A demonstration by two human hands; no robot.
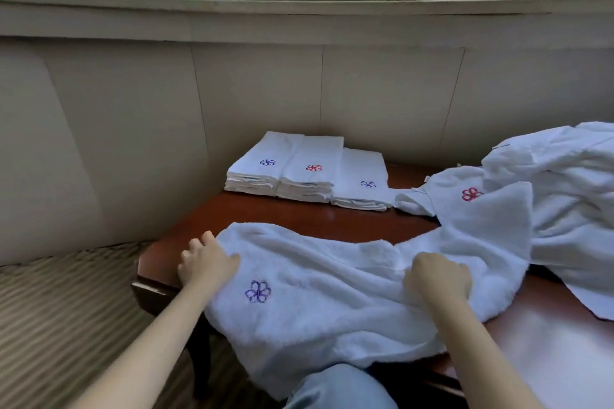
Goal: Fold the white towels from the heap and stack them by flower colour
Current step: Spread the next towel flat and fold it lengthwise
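Beneath the window, a dark wooden table (299, 219) carries three folded stacks (307, 173) and a heap (558, 196). My left hand (206, 262) and right hand (438, 279) each clutch the purple-flowered towel (315, 302) spread before me.

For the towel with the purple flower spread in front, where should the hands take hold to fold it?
Probably at its two short ends, from above: the purple-flower towel lies lengthwise across the table. The left hand already grips the left end; the right hand bunches it mid-length.
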